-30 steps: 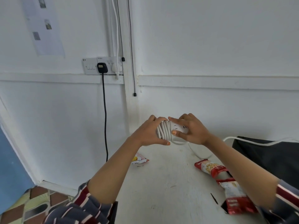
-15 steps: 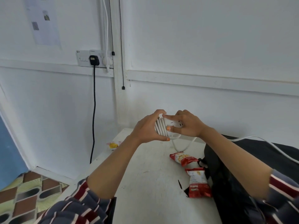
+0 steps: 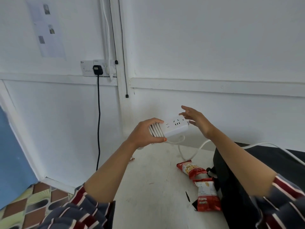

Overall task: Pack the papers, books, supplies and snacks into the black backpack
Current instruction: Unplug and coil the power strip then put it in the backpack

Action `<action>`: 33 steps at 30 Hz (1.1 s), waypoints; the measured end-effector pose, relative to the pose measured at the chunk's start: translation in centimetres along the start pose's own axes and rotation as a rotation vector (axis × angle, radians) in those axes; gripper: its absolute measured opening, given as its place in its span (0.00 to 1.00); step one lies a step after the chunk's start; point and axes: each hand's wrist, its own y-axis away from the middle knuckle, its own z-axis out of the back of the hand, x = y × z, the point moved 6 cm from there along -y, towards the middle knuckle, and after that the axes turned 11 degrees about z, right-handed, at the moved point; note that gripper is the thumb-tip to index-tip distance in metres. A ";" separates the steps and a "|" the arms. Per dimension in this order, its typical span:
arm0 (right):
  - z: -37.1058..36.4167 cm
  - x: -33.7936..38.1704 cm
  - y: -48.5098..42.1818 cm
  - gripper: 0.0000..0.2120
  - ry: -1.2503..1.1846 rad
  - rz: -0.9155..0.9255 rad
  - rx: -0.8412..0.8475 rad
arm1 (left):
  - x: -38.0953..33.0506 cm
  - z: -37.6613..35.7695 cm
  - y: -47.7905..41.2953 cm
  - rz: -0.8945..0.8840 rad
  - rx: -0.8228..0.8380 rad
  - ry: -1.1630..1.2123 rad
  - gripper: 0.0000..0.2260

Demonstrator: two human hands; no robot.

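Observation:
My left hand (image 3: pixel 145 133) grips a white power strip (image 3: pixel 175 127) above the table, its fingers curled round the turns of white cable wound on the strip's left end. My right hand (image 3: pixel 195 119) is just past the strip's right end with fingers spread, holding nothing. The loose white cable (image 3: pixel 193 153) loops down to the table and runs right over the black backpack (image 3: pixel 234 187), which lies at the right. Two red snack packets (image 3: pixel 191 169) (image 3: pixel 207 197) lie on the table beside the backpack.
The white table (image 3: pixel 148 187) stands in the corner against white walls. A wall socket (image 3: pixel 97 68) at upper left holds a black plug with a cord hanging down. A patterned mat (image 3: pixel 31 200) covers the floor at lower left.
My right hand has let go of the power strip and opened beside its right end. The left hand keeps its grip. The view has shifted a little.

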 end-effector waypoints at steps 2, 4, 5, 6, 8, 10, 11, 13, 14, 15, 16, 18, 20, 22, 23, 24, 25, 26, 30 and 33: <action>-1.0 -1.7 0.2 0.18 0.043 -0.050 0.062 | 0.2 0.8 -0.2 0.020 -0.001 0.018 0.26; -1.9 -3.7 0.3 0.24 0.044 -0.131 0.084 | 0.2 1.4 -0.3 0.017 -0.003 0.014 0.26; -2.3 -4.4 0.3 0.27 0.014 -0.143 0.072 | 0.3 1.7 -0.3 0.020 -0.011 0.028 0.26; -2.7 -4.8 0.2 0.29 -0.055 -0.140 0.063 | 0.4 2.0 -0.2 0.026 -0.022 0.054 0.25; -3.5 -5.7 -0.1 0.33 -0.094 -0.148 0.070 | 0.4 2.5 -0.1 0.030 -0.042 0.103 0.25; -5.3 -6.3 -0.1 0.28 0.097 -0.149 0.185 | 0.0 2.8 0.1 0.019 -0.046 0.119 0.24; -6.4 -6.2 0.0 0.23 0.254 -0.119 0.278 | -0.2 2.9 0.1 0.011 -0.053 0.115 0.24; -8.2 -6.2 0.0 0.16 0.472 0.002 0.398 | -0.5 3.3 0.0 0.002 -0.091 0.102 0.25; -8.7 -5.9 0.0 0.13 0.509 0.072 0.401 | -0.6 3.6 -0.2 0.002 -0.118 0.094 0.25; -8.8 -5.5 0.0 0.11 0.535 0.131 0.377 | -0.6 4.0 -0.3 0.002 -0.146 0.075 0.25; -8.5 -4.9 0.1 0.10 0.574 0.193 0.350 | -0.5 4.3 -0.4 0.004 -0.176 0.041 0.26; -8.0 -3.6 0.4 0.11 0.733 0.313 0.319 | 0.1 4.8 -0.5 0.016 -0.231 -0.049 0.28; -7.7 -2.3 0.7 0.13 0.931 0.394 0.324 | 0.7 4.8 -0.3 0.040 -0.263 -0.110 0.30; -7.7 -1.3 1.1 0.15 1.123 0.455 0.353 | 0.8 4.4 -0.1 0.054 -0.292 -0.137 0.30; -7.7 -0.8 1.3 0.15 1.186 0.474 0.363 | 0.7 4.1 -0.1 0.058 -0.307 -0.144 0.30; -7.7 -0.4 1.4 0.16 1.221 0.485 0.362 | 0.5 3.9 -0.2 0.063 -0.319 -0.151 0.30; -7.5 -0.2 1.5 0.16 1.239 0.491 0.356 | 0.3 3.7 -0.3 0.071 -0.324 -0.161 0.30; -7.4 0.1 1.6 0.15 1.253 0.491 0.355 | 0.1 3.5 -0.5 0.082 -0.319 -0.168 0.31; -7.0 1.2 2.5 0.13 1.335 0.518 0.395 | -0.2 2.8 -0.8 0.087 -0.282 -0.171 0.31; -5.9 2.7 2.6 0.12 1.303 0.635 0.352 | -0.4 2.3 -0.7 0.066 -0.236 -0.153 0.29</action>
